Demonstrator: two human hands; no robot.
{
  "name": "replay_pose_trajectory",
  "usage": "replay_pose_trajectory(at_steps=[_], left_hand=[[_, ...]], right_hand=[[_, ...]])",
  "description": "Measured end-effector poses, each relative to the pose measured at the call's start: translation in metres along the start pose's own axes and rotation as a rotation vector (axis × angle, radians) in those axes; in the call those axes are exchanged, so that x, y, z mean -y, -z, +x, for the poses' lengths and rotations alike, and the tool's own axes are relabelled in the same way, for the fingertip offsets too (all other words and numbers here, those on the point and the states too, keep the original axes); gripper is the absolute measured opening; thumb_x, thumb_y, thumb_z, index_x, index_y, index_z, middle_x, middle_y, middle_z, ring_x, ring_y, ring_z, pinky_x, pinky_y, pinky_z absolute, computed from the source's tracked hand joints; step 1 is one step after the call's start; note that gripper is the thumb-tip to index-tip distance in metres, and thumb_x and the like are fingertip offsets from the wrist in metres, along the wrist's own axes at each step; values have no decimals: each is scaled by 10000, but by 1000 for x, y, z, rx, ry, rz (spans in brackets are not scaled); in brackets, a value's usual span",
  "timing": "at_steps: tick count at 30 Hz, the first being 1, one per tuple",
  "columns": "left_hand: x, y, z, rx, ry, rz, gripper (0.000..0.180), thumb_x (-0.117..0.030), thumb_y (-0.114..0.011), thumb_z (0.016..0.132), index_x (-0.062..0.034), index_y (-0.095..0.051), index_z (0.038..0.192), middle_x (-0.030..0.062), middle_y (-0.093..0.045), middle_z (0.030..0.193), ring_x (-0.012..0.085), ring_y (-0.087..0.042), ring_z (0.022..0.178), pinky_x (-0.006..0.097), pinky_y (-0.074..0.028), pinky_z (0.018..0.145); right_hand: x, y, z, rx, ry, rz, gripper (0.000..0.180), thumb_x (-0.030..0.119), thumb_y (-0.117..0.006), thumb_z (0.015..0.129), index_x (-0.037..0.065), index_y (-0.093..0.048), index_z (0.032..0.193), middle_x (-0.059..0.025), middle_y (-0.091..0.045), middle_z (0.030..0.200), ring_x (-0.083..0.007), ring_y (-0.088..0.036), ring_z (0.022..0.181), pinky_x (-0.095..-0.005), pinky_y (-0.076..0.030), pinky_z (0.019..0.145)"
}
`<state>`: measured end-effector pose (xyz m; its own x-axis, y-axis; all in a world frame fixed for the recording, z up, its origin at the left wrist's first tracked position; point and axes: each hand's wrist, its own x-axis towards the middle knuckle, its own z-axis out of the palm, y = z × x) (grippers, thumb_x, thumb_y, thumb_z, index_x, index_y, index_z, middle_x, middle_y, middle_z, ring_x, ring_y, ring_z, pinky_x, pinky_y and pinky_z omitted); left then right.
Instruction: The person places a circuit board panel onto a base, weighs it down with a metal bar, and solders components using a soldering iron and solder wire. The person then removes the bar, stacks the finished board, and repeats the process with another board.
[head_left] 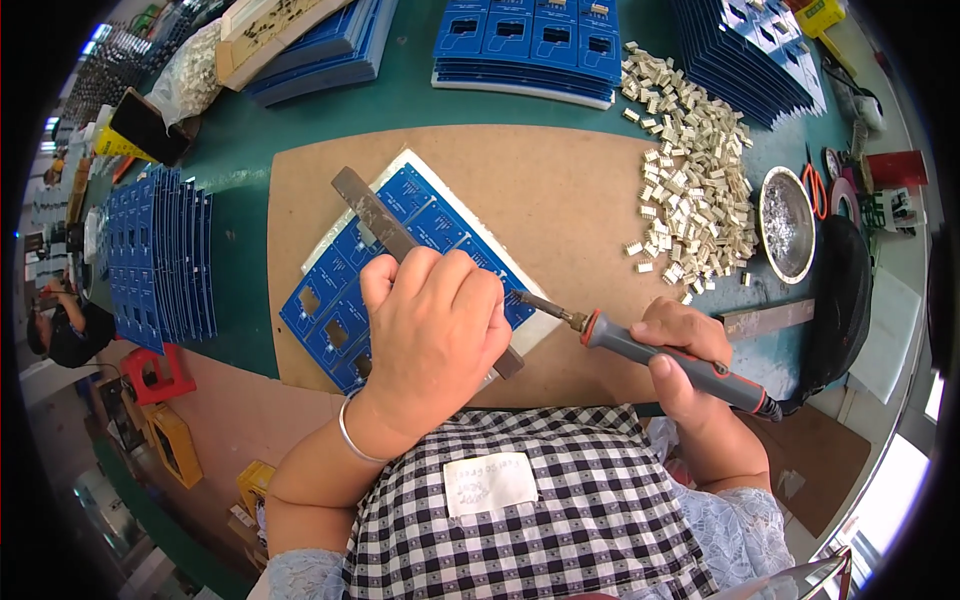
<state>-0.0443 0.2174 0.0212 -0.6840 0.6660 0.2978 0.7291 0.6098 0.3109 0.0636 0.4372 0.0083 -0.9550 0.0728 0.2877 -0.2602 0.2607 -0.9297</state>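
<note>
My right hand (685, 350) is wrapped around the soldering iron (670, 355), whose long axis points left, tip at the blue circuit board's (420, 205) right edge. My left hand (430, 330), closed, presses a metal bar (375, 215) diagonally across that board.

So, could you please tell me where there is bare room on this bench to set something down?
The brown board is bare between the blue circuit panel and the pile of white connectors. A green strip of the mat lies free beyond it. It is crowded at the far edge with stacked blue panels and at the right around the metal dish.
</note>
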Motion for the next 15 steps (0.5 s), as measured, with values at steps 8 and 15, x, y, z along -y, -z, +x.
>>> replay_pose_trajectory(at_steps=[8,15], left_hand=[[4,2,4,36,20,-25,178,-40,-676,624,-127,-555,720,-2,-522,754,196,-500,757,368,-303,748],[7,23,-5,-12,54,-276,107,-58,-648,797,-92,-552,828,-17,-515,583,161,-467,531,329,-334,710]], right_hand=[[-2,-1,3,2,7,-1,208,167,-631,788,-14,-639,891,-108,-592,648,-213,-577,563,-308,-433,505],[-1,8,0,13,19,-4,216,188,-634,788,-13,-640,866,-102,-590,645,-212,-554,549,-311,-413,505]])
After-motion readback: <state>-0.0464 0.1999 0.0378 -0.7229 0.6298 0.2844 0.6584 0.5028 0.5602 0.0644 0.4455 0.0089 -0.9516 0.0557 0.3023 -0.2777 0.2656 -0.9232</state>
